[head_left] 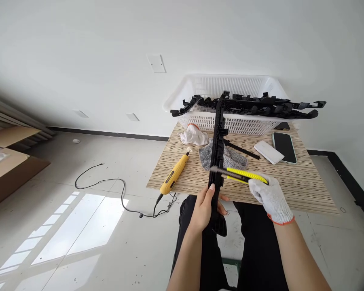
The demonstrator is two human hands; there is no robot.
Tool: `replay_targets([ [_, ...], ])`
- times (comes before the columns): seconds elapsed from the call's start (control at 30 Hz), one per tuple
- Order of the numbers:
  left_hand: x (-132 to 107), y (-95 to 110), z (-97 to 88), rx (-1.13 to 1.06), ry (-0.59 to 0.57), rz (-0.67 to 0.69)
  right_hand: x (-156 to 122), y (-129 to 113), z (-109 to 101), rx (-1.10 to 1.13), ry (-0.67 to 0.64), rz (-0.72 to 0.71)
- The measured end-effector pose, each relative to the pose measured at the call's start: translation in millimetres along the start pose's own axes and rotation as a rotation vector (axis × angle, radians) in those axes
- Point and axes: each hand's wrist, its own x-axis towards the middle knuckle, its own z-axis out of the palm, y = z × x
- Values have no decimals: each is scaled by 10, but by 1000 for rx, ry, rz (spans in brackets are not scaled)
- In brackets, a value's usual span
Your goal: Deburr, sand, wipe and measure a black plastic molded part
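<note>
My bare left hand [204, 205] is wrapped round the lower part of a long black plastic trim piece [217, 157], which stands up from my lap past the table edge. In a white knitted glove with an orange cuff, my right hand [269, 198] grips a yellow utility knife [245, 174]. The knife's blade is out and points left, across the trim piece just above my left hand; whether it touches cannot be told. Behind the trim piece lies a crumpled grey cloth [235, 159] on the striped table [303, 186].
A white plastic basket [197, 121] holds several black trim pieces [269, 106] jutting over its rim. On the table are a yellow corded rotary tool [174, 174], a white glove [194, 135], a black strip [244, 149], a white pad [269, 152] and a phone [284, 147]. A cardboard box [12, 178] stands left.
</note>
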Motion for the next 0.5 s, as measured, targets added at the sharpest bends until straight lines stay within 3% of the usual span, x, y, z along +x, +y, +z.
replay_targets([
  [0.07,1,2,-5,2,-1,-13,-3,-10,22,40,77,-12],
  [0.2,3,6,-10,11,5,-24,-3,-25,30,-6,-31,22],
  [0.33,-4,13,-7,15,-1,-25,10,-25,-15,84,67,-43],
  [0.43,-11,17,-11,15,-8,-29,15,-20,-50,41,-76,-15],
  [0.5,-13,17,-16,17,-11,-24,15,-16,-54,24,-43,-5],
])
